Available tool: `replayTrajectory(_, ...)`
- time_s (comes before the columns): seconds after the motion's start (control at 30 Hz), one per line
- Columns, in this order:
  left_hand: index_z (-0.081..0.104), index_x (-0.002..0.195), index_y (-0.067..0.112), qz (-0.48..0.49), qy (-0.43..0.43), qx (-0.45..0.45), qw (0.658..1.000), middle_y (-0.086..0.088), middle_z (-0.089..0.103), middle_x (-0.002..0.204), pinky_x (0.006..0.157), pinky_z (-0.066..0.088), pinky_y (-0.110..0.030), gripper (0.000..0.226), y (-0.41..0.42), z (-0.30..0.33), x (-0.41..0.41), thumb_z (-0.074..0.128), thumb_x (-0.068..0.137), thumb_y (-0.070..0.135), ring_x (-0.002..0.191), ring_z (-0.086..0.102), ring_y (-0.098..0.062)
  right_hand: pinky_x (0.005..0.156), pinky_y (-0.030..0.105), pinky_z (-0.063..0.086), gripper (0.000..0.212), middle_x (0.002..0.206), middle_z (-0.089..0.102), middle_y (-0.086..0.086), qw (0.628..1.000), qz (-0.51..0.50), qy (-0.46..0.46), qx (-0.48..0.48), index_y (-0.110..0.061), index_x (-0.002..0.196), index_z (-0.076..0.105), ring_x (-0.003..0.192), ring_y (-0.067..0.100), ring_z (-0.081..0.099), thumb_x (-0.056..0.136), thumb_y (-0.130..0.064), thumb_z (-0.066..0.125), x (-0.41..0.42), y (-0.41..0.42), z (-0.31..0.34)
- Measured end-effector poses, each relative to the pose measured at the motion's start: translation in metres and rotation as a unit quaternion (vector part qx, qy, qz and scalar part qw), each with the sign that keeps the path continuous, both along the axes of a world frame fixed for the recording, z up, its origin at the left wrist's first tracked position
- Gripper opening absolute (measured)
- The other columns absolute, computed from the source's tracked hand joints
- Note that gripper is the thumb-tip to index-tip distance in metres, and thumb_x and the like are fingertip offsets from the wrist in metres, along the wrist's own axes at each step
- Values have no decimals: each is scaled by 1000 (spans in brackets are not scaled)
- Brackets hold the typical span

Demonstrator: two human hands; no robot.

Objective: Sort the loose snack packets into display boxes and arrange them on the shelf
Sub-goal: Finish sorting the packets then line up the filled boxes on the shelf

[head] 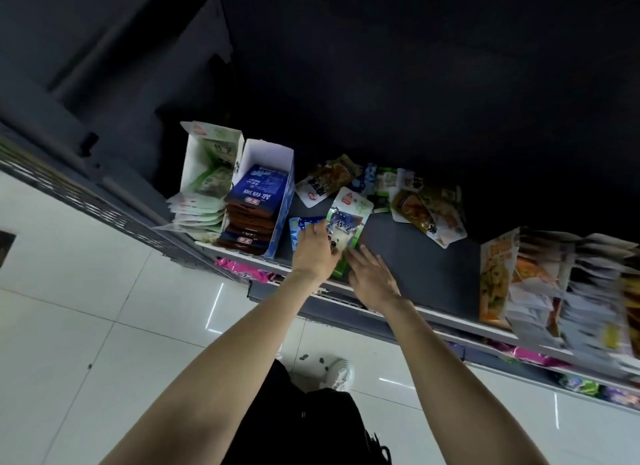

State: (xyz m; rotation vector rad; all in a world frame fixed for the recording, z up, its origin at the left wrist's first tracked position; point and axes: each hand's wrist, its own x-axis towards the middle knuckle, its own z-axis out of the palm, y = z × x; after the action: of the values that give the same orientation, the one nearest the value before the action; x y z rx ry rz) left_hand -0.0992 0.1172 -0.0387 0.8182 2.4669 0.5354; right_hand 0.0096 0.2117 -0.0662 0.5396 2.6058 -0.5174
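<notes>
- Head view, hands first: the left hand (313, 248) is up at the shelf front, fingers curled round the lower left edge of a white-and-green foil snack packet with a blue printed panel (348, 222), gripping it; a blue-and-white packet (300, 227) sits right behind those knuckles, and I cannot tell whether the hand holds that one too
- The right hand (372, 279) is just beside the left, fingers fairly straight and spread, tips reaching the packet's lower right corner; touching, not clamped, as far as the blur allows; so the two hands are close together on one packet
- The packet itself: glossy pouch, red logo at its far end, tilted with that end pointing into the dark grey shelf (408, 250); it lies between both hands, above the shelf's front lip
- Left of the hands: a blue-and-white cardboard display box (282, 208) packed with dark blue and brown packets; beside it a white-and-green display box (207, 153) with pale green pouches spilling forward
- Beyond the hands: a loose heap of brown, yellow and green snack packets (419, 201) lying flat at the back of the shelf, well apart from the fingers
- Far right: orange-and-white display boxes (502, 277) standing in a row, blurred
</notes>
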Motion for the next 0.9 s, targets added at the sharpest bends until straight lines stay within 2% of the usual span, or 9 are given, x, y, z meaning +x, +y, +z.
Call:
replayTrajectory(0.1, 28, 139, 4, 18, -9, -61, 998, -20, 40, 134, 103, 35, -39, 70, 12, -10, -1, 65, 86, 30, 126, 37, -35, 118, 34, 5, 49, 158, 13, -5, 1000, 6, 4, -14, -17, 150, 22, 146, 14, 4, 101, -21, 29, 0, 3, -3)
replayTrajectory(0.2, 36, 125, 8, 72, -34, -13, 997, -17, 54, 116, 80, 43, -35, 51, 14, -10, -3, 66, 86, 17, 106, 55, -31, 114, 30, 18, 43, 153, 30, 3, 989, -93, 46, -108, -17, 143, 37, 143, 19, 20, 101, -20, 34, -4, 4, 5)
replayTrajectory(0.3, 45, 120, 10, 86, -78, 60, 991, -13, 63, 107, 74, 41, -28, 38, 9, -2, -8, 63, 87, 10, 99, 60, -27, 98, 30, 38, 38, 134, 53, 7, 936, -263, 124, -199, -16, 133, 46, 123, 25, 50, 96, -23, 51, 0, 9, 23)
replayTrajectory(0.43, 59, 115, 16, 62, -132, 153, 977, -5, 66, 103, 72, 40, -18, 37, -20, 25, -11, 71, 81, 15, 97, 61, -17, 100, 34, 42, 67, 138, 46, 2, 838, -409, 246, -263, -21, 141, 34, 122, 18, 49, 85, -24, 70, 13, 16, 60)
replayTrajectory(0.57, 63, 114, 22, -11, -132, 214, 968, 2, 66, 106, 83, 53, -31, 37, -68, 71, -21, 72, 80, 11, 94, 65, -11, 100, 30, 39, 96, 144, 36, 0, 834, -352, 330, -267, -22, 147, 17, 124, 12, 41, 74, -27, 79, 18, 14, 104)
replayTrajectory(0.67, 64, 115, 24, -84, -48, 206, 974, 9, 68, 107, 78, 53, -21, 35, -104, 105, -33, 68, 83, 9, 95, 63, -2, 87, 13, 44, 64, 111, 62, -9, 873, -252, 336, -248, -21, 128, 43, 103, 3, 58, 75, -21, 79, 6, 4, 144)
replayTrajectory(0.77, 66, 114, 21, -113, 52, 233, 964, 19, 63, 104, 78, 47, -8, 34, -136, 124, -47, 67, 83, 7, 94, 58, 6, 78, 20, 53, 24, 89, 66, -17, 912, -108, 327, -223, -23, 102, 63, 86, 0, 64, 82, -14, 72, -15, -15, 172)
replayTrajectory(0.83, 68, 111, 17, -94, 100, 273, 952, 18, 62, 102, 79, 49, -12, 31, -153, 129, -61, 67, 82, 4, 90, 61, 2, 79, 28, 55, 30, 95, 67, -17, 924, -38, 318, -206, -30, 111, 66, 84, 3, 65, 85, -15, 69, -32, -30, 182)
replayTrajectory(0.9, 69, 108, 16, -74, 156, 309, 935, 13, 65, 100, 77, 54, -21, 26, -165, 131, -76, 66, 84, 9, 82, 66, -6, 69, 17, 51, 34, 102, 69, -14, 927, 14, 337, -161, -29, 118, 64, 75, 0, 65, 88, -14, 66, -53, -45, 186)
